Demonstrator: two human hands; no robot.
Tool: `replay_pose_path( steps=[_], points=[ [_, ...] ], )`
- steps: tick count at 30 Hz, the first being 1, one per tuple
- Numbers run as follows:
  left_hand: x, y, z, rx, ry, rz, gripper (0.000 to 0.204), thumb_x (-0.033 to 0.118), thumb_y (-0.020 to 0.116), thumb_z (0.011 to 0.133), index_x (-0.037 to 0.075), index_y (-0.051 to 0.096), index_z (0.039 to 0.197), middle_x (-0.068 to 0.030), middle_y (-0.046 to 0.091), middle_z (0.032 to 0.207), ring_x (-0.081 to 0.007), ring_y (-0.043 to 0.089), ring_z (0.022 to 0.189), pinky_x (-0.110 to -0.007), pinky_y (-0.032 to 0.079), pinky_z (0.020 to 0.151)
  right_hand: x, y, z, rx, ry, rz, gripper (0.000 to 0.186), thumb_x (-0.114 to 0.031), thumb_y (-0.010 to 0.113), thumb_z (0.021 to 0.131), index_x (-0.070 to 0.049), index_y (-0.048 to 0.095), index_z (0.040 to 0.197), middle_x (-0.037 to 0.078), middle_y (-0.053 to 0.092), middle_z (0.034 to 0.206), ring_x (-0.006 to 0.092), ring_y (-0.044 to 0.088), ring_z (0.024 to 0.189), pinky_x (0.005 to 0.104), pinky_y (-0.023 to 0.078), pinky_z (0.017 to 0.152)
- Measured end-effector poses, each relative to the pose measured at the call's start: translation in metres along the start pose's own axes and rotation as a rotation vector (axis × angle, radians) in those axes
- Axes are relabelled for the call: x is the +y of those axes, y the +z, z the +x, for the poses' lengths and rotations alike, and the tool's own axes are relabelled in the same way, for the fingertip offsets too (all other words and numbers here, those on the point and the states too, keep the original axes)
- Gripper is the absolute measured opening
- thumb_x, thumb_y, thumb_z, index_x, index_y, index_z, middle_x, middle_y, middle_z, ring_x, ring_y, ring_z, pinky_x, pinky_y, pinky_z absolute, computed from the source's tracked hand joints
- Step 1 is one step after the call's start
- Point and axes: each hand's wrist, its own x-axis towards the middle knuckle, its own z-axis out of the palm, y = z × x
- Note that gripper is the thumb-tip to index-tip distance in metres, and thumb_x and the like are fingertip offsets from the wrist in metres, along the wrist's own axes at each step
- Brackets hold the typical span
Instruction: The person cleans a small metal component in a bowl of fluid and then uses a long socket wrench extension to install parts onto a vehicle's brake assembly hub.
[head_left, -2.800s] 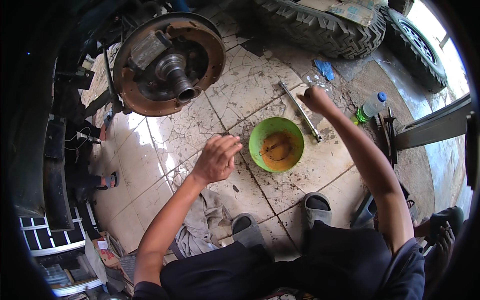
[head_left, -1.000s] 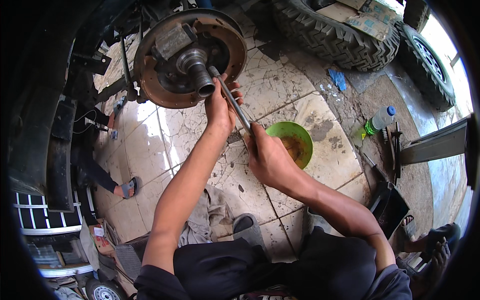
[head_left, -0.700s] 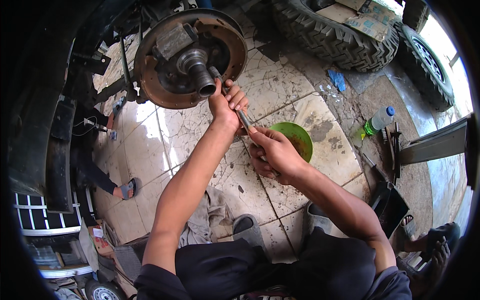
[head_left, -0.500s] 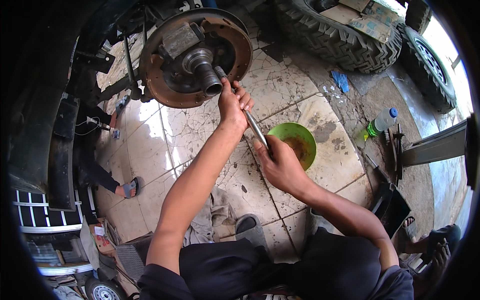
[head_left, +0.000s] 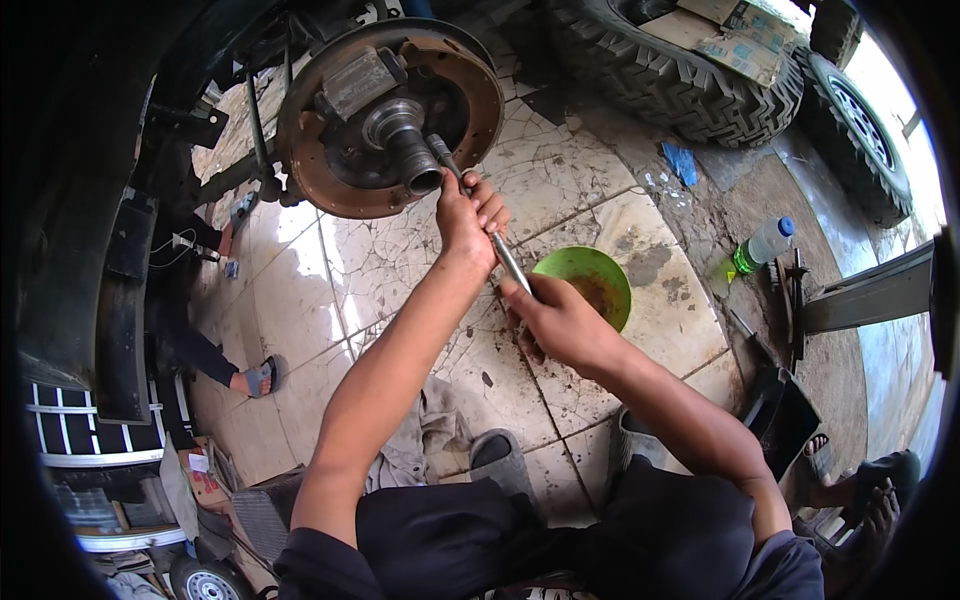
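A long steel socket wrench [head_left: 514, 264] slants from lower right to upper left, its thicker socket end up at the wheel hub. My left hand [head_left: 468, 218] is closed round its upper part, just below the socket. My right hand [head_left: 565, 322] grips the lower end, thumb along the bar and some fingers curled beneath. The socket end lies beside the hollow spindle [head_left: 408, 155], in front of the rusty brake backing plate [head_left: 300, 150]; whether it sits on a bolt I cannot tell. Behind my right hand, a green bowl [head_left: 618, 278] with brownish contents stands on the floor.
Big treaded tyres [head_left: 690, 95] lie at the far right, cardboard [head_left: 745, 45] on top. A bottle [head_left: 765, 245] with green liquid stands near a metal post [head_left: 870, 300]. A grey cloth [head_left: 440, 415] lies by my feet. Other people's feet show at left [head_left: 262, 377] and lower right.
My right hand has shifted slightly down with the wrench's lower end, and its lower fingers now show beneath. The socket end looks more exposed above my left hand.
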Motion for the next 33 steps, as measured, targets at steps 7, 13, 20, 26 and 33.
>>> replay_pose_path(
  steps=[7, 13, 20, 26, 33],
  points=[
    [-0.004, 0.011, -0.003, 0.172, 0.095, 0.231, 0.046, 0.055, 0.035, 0.101, 0.016, 0.043, 0.077, 0.0062, 0.029, 0.055, -0.0073, 0.023, 0.040, -0.023, 0.022, 0.039, 0.003, 0.000, 0.007, 0.176, -0.061, -0.488, 0.048, -0.043, 0.047, 0.101, 0.003, 0.054, 0.088, 0.017, 0.057, 0.065, 0.0316, 0.052, 0.050, 0.0428, 0.040, 0.051],
    [0.006, 0.018, -0.008, 0.248, 0.070, 0.213, 0.039, 0.047, 0.043, 0.102, 0.015, 0.044, 0.079, 0.0058, 0.031, 0.056, -0.0074, 0.025, 0.042, -0.024, 0.023, 0.040, -0.008, -0.012, 0.006, -0.366, 0.386, 0.709, 0.043, -0.049, 0.042, 0.101, -0.015, 0.032, 0.077, -0.005, 0.025, 0.056, 0.0077, 0.023, 0.040, 0.0219, 0.015, 0.032],
    [0.001, 0.014, -0.006, 0.216, 0.119, 0.266, 0.033, 0.043, 0.045, 0.102, 0.013, 0.045, 0.087, 0.0060, 0.033, 0.059, -0.0066, 0.024, 0.043, -0.024, 0.023, 0.042, 0.011, 0.009, 0.004, 0.206, -0.251, -0.492, 0.051, -0.047, 0.042, 0.102, 0.001, 0.054, 0.088, 0.012, 0.050, 0.061, 0.0247, 0.050, 0.051, 0.0419, 0.041, 0.053],
    [0.004, 0.015, -0.008, 0.206, 0.086, 0.227, 0.031, 0.041, 0.044, 0.103, 0.013, 0.047, 0.089, 0.0056, 0.034, 0.060, -0.0067, 0.026, 0.045, -0.023, 0.025, 0.044, -0.008, 0.008, 0.003, 0.059, 0.210, -0.047, 0.054, -0.053, 0.040, 0.101, -0.005, 0.047, 0.077, 0.002, 0.041, 0.053, 0.0167, 0.041, 0.041, 0.0332, 0.033, 0.040],
    [0.019, -0.008, -0.030, 0.081, 0.068, 0.600, 0.026, 0.031, 0.056, 0.097, 0.009, 0.063, 0.111, -0.0001, 0.063, 0.088, -0.0110, 0.059, 0.072, -0.024, 0.045, 0.061, -0.002, -0.016, 0.010, -0.396, 0.322, 0.648, 0.046, -0.053, 0.043, 0.100, -0.011, 0.042, 0.080, -0.002, 0.036, 0.058, 0.0094, 0.033, 0.039, 0.0266, 0.026, 0.033]
  ],
)
